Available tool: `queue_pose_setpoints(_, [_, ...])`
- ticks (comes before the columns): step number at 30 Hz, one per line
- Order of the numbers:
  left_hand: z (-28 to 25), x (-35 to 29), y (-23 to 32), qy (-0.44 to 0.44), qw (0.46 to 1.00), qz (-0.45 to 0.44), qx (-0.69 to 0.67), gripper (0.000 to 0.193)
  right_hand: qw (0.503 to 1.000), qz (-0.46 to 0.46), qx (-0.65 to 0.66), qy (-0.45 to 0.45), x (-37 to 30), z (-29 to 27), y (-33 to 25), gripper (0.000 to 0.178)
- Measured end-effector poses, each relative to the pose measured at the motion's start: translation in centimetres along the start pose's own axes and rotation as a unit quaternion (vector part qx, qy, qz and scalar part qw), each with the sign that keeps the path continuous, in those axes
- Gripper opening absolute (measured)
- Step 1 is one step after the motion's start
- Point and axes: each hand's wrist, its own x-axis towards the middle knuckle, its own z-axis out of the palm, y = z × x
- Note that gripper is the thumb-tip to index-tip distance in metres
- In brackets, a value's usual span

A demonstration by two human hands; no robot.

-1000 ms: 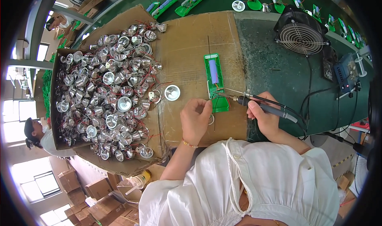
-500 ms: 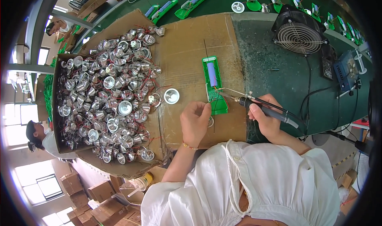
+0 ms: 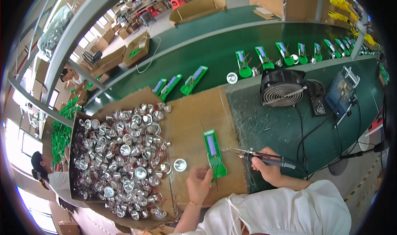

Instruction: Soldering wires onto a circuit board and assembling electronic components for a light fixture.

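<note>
A green plastic housing (image 3: 223, 170) lies on the cardboard, with a purple cylindrical battery (image 3: 211, 145) in its upper part and thin wires at its lower part. My left hand (image 3: 199, 184) is closed at the housing's lower left edge, thumb against the fingers. Whatever sits between those fingertips is too small to make out. A soldering iron (image 3: 271, 160) with a thin metal feed tube (image 3: 235, 149) is gripped in my right hand (image 3: 268, 171). Its tip points left and stands apart from the housing. Left of the housing lies a round reflector cup (image 3: 180, 165).
An open carton (image 3: 76, 152) full of silvery reflector cups stands at the left. A black fan (image 3: 283, 95) and a blue soldering station (image 3: 341, 90) sit at the back right, with cables (image 3: 302, 140) nearby. More green housings (image 3: 243, 64) line the green belt (image 3: 215, 53).
The view has tilted up, showing more of the belt and room. The soldering iron has drawn back rightward from the housing. My left hand stays beside the housing's lower edge.
</note>
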Motion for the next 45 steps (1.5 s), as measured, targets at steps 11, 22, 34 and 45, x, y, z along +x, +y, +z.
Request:
queue_pose_setpoints(11, [3.3, 11.2, 6.5, -0.151, 0.940, 0.132, 0.277, 0.024, 0.998, 0.020, -0.025, 0.058, 2.3, -2.4, 0.1, 0.015])
queue_pose_setpoints(22, [12.2, 31.3, 8.8, 0.049, 0.877, 0.324, 0.351, 0.042, 0.996, 0.059, -0.031, 0.054, 2.4, -2.2, 0.6, 0.013])
queue_pose_setpoints(34, [7.5, 33.5, 5.1, -0.107, 0.837, 0.306, 0.441, 0.047, 0.994, -0.023, -0.103, 0.039, 3.2, -2.5, -0.3, 0.019])
queue_pose_setpoints(45, [5.9, 25.2, 6.2, -0.095, 0.852, 0.321, 0.403, 0.041, 0.993, -0.027, -0.108, 0.036, 2.7, -2.4, 0.5, 0.021])
